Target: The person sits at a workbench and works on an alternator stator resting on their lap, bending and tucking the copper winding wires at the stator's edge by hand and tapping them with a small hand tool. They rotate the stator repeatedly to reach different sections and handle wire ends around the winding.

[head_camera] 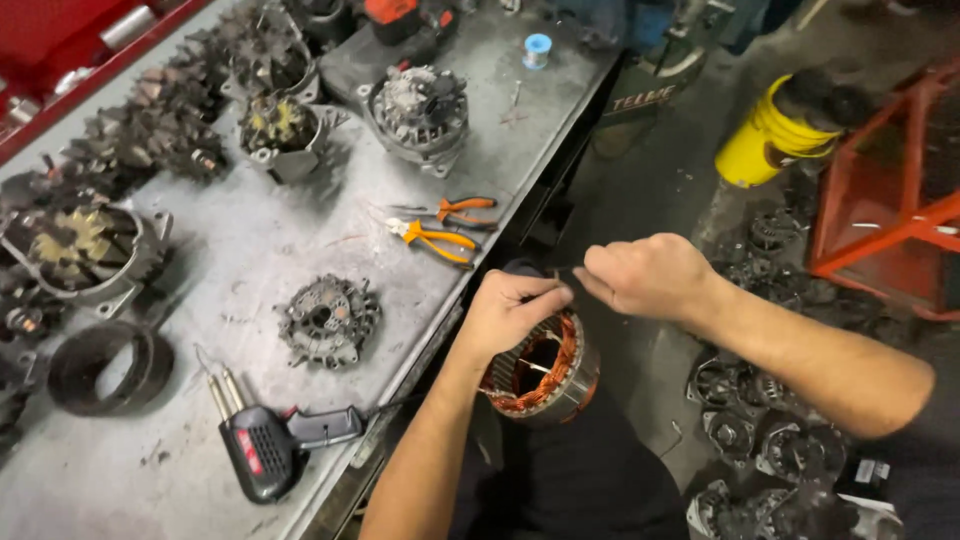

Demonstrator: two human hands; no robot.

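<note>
Copper windings line the round stator, which sits off the bench edge, against the person's lap. The left hand rests on its rim, grip pinched shut on a thin wire lead; the right hand pinches the same lead just beside it (both closed tight). On the bench lie orange-handled pliers, a soldering gun and alternator housings.

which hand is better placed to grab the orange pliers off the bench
Probably the left. The left hand sits on the copper-wound stator right by the bench edge, nearest the orange pliers. The right hand pinches a wire farther out and would have to cross over.
</note>
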